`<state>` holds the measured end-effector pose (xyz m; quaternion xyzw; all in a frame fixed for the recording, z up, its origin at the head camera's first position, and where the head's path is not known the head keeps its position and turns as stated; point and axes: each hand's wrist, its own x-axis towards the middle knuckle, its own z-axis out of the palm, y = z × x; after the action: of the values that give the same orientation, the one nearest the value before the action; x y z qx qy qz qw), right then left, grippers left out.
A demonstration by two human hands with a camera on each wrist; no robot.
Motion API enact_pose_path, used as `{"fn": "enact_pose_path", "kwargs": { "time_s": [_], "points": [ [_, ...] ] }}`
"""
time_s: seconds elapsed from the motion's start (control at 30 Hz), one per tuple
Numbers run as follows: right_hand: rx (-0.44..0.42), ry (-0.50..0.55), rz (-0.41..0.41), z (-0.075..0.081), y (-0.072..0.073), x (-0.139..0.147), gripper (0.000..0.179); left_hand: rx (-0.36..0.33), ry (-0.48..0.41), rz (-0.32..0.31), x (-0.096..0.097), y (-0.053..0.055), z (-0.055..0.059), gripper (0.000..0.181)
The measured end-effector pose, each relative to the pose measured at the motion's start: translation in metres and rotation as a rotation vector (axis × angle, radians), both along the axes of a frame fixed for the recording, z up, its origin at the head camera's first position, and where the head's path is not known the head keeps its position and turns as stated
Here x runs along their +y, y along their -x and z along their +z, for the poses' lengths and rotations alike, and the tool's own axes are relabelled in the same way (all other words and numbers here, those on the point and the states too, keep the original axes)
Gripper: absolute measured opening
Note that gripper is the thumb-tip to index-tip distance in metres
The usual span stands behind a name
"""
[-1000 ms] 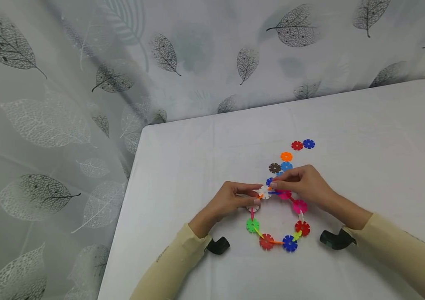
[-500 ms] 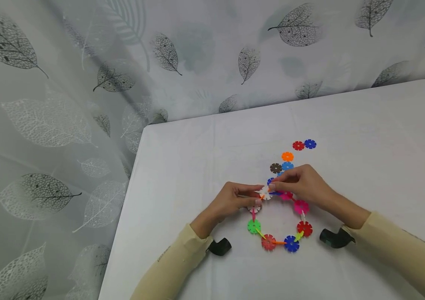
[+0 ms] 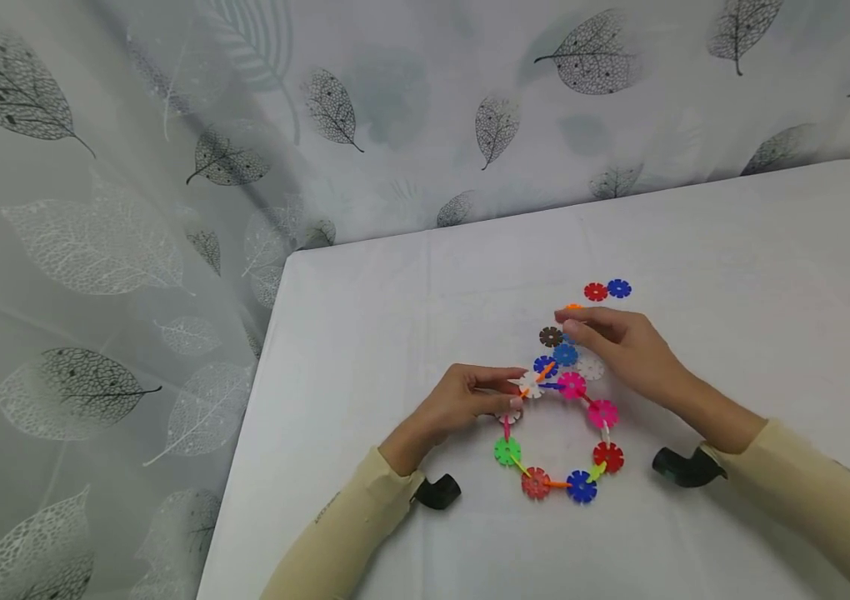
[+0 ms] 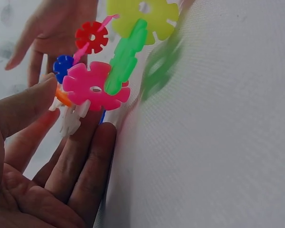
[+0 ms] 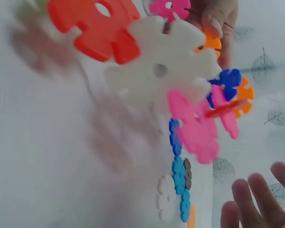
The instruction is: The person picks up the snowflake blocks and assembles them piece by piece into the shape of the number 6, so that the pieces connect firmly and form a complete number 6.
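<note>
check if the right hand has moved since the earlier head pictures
Yes: the right hand has moved farther from the person; its fingertips, previously nearer than the brown disc, now sit slightly beyond it.

A curtained corner, kind of room unclear: leaf-print curtain (image 3: 410, 96) along 2 sides of 1 white table (image 3: 365, 321).

Chain (image 5: 147, 85) of slotted discs, close up: red disc (image 5: 80, 16) overlaps white disc (image 5: 183, 57), with pink disc (image 5: 199, 135) below. Left hand (image 5: 223, 19) at top, beside an orange disc (image 5: 212, 40); right hand (image 5: 266, 211) at lower right, fingers (image 5: 261, 192) slightly parted, apart from the chain. Flat discs (image 5: 178, 175) on the table (image 5: 52, 166) beyond.
</note>
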<state>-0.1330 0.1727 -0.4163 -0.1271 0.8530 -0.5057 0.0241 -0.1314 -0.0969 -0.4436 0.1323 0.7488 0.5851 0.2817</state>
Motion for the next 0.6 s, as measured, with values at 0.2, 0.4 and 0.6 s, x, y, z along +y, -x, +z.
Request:
{"fn": "enact_pose_path", "kwargs": {
  "time_s": [0.2,0.4,0.6],
  "points": [
    [0.113,0.037,-0.142,0.005,0.005,0.008,0.05,-0.008,0.007,-0.018,-0.001,0.002,0.001,0.043],
    [0.114,0.043,-0.229,0.004,0.01,0.017,0.062,-0.051,-0.006,-0.043,-0.004,0.005,0.001,0.046],
    [0.082,0.01,-0.258,-0.008,0.01,0.024,0.064,-0.089,0.025,-0.065,-0.005,0.006,0.002,0.045]
  ]
}}
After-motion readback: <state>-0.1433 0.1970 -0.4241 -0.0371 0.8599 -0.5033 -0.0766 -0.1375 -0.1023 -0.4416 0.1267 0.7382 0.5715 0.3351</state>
